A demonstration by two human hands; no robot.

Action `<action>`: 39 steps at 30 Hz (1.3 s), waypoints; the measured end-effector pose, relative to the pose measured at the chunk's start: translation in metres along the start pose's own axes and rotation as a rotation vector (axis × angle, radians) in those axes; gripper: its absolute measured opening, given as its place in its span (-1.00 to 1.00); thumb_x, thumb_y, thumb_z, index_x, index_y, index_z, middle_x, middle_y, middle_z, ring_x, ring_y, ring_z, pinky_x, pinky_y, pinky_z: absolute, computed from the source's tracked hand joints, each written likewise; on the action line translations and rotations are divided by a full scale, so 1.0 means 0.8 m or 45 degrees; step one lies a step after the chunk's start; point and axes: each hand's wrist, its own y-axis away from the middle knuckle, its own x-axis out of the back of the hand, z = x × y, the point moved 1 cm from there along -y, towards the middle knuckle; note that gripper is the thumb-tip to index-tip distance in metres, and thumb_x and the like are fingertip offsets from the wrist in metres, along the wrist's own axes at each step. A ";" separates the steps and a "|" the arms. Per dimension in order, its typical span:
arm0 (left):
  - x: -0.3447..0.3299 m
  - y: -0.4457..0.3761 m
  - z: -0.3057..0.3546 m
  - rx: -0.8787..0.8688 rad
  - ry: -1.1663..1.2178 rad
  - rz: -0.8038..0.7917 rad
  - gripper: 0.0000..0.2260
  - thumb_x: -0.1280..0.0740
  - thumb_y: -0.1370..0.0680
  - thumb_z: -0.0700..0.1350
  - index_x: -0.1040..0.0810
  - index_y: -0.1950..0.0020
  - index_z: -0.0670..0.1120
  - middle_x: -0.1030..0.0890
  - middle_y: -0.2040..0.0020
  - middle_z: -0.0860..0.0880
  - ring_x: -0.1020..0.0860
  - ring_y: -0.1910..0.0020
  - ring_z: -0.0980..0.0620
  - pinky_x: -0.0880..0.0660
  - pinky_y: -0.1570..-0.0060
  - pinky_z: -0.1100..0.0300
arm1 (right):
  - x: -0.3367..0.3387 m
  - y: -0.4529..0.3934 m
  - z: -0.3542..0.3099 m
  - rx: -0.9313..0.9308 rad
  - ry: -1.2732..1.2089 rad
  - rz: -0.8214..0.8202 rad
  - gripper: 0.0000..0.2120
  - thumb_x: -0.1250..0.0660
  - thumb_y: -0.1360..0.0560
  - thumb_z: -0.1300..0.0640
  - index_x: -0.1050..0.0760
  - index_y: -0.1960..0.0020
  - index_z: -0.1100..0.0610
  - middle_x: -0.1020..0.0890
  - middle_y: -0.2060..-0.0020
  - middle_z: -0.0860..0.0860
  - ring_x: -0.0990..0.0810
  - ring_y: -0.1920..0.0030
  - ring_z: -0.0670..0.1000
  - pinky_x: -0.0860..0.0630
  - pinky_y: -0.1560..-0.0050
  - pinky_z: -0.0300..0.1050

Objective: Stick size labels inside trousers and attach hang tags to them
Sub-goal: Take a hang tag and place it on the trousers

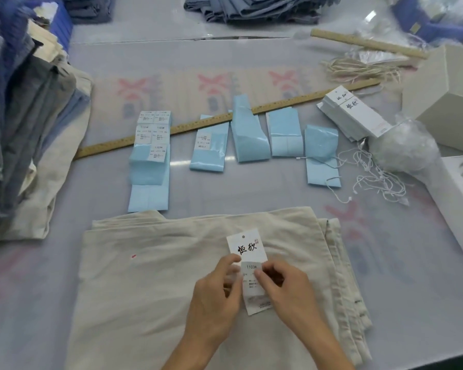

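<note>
Trousers: beige pair (171,276) folded flat at the near edge of the surface, several layers stacked, their edges showing along the right side.
Hang tag: white card (247,252) lying on the trousers right of their middle, punched hole at its far end, printed characters below the hole.
Size label: small white sticker (251,273) marked 1103# lying on the lower half of the hang tag, between the two hands.
Left hand: left hand (214,292) pinches the tag's left edge, fingers curled onto the card.
Right hand: right hand (284,287) has fingertips bent onto the label's right side, pressing or pinching it; which, I cannot tell.
Handling, tag: judged light and stiff, likely to skate on the cloth; best held by its long edges, clear of the hole.
Handling, label: judged thin and floppy, tacky underneath; take it by a corner and smooth from one side.
Handling, trousers: judged soft and limp, with some weight; lift by the waistband, not by one layer.
Label sheets: blue backing strips (209,145) in a row across the middle of the surface, some carrying stickers.
Spare tags: white stack (353,113) toward the right edge.
Strings: loose white loops (372,180) near the right edge, below the spare tags.
Ruler: long wooden ruler (198,124) lying diagonally behind the strips.
</note>
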 end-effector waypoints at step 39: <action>-0.003 -0.023 0.002 0.301 -0.622 0.023 -0.65 -0.28 -0.54 0.34 -0.32 0.11 0.09 -0.55 0.14 0.14 -0.59 0.13 0.04 -0.48 0.17 0.10 | -0.030 0.055 0.033 0.671 1.228 -0.188 -0.38 -0.21 -0.47 -0.28 -0.59 -0.36 0.07 -0.53 -0.41 -0.04 -0.48 -0.42 -0.07 -0.26 -0.37 0.10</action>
